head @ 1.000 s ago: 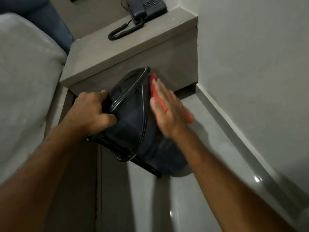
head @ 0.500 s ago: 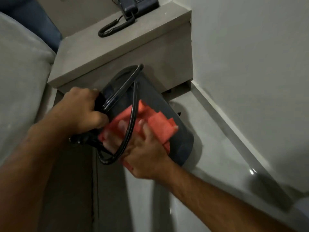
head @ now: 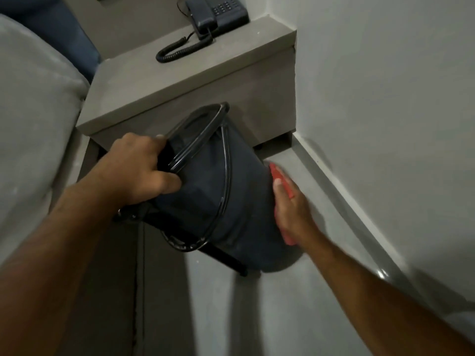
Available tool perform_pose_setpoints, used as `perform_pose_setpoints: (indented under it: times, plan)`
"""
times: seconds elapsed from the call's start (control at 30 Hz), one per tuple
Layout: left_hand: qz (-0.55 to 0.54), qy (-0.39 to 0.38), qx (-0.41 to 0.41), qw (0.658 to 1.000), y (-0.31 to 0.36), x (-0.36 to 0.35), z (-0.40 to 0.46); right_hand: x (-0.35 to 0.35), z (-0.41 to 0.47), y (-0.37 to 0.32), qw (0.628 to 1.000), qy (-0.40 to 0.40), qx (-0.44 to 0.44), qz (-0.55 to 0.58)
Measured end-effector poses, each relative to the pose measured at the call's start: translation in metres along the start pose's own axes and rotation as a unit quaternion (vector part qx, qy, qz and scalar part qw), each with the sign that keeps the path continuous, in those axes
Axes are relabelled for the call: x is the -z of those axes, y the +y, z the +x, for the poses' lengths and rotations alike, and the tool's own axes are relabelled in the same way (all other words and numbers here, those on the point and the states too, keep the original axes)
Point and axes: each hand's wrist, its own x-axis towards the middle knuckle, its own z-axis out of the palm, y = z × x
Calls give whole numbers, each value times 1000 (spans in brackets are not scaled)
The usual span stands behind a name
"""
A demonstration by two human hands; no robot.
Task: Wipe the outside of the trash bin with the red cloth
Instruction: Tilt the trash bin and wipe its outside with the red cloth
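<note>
A dark trash bin (head: 231, 201) with a black rim and a loose wire hoop hangs tilted above the floor, its open top turned up and to the left. My left hand (head: 138, 168) grips its rim, thumb on the outer wall. My right hand (head: 293, 209) lies flat against the bin's right side and presses the red cloth (head: 281, 179) onto it. Only thin strips of the cloth show above and below that hand.
A grey bedside unit (head: 180, 80) with a black corded phone (head: 216, 14) stands just behind the bin. A bed (head: 30, 111) fills the left. A white wall (head: 385, 98) with a skirting ledge (head: 359, 209) closes in the right. Glossy floor (head: 257, 317) lies below.
My right hand has carried the red cloth from the bin's front near the rim around to its right side. The bin has tipped back a little while my left hand kept hold.
</note>
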Motion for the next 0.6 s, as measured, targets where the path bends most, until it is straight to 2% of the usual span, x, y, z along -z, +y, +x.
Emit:
perform_pose_setpoints:
  times: [0.03, 0.07, 0.1, 0.13, 0.23, 0.3, 0.37, 0.43, 0.47, 0.5, 0.53, 0.6]
  plan:
    - [-3, 2, -1, 1000, -2, 0, -2, 7, 2, 8, 995, -20, -88, 48]
    - [-9, 3, -4, 1000, -5, 0, -5, 8, -5, 12, 988, -19, -144, 49]
    - [-14, 1, -4, 1000, -9, 0, -7, 5, -15, 10, 985, -5, -170, 18]
    - [-20, -5, 3, 1000, -13, 0, -10, -3, -25, 0, 988, 11, -148, -33]
    - [-25, -10, 14, 1000, -23, 0, -15, -43, -40, -53, 986, 46, 84, -137]
    - [-25, -6, 11, 1000, -22, 0, -12, -63, -38, -80, 952, 54, 222, -202]
    - [-13, -15, 4, 1000, -18, -1, -8, -70, -52, -75, 889, 42, 358, -285]
    - [-4, -6, -2, 1000, -18, -1, -7, -56, -71, -46, 807, 3, 468, -361]
    - [-6, 3, -3, 1000, -19, -1, -9, -46, -78, -32, 777, -14, 501, -382]
    - [-12, 11, -2, 1000, -19, -1, -11, -37, -81, -22, 765, -22, 515, -387]
    - [-22, 13, 3, 1000, -20, 0, -12, -34, -79, -19, 776, -20, 508, -373]
    - [-45, 9, 16, 999, -22, -1, -16, -42, -67, -39, 845, 11, 434, -313]
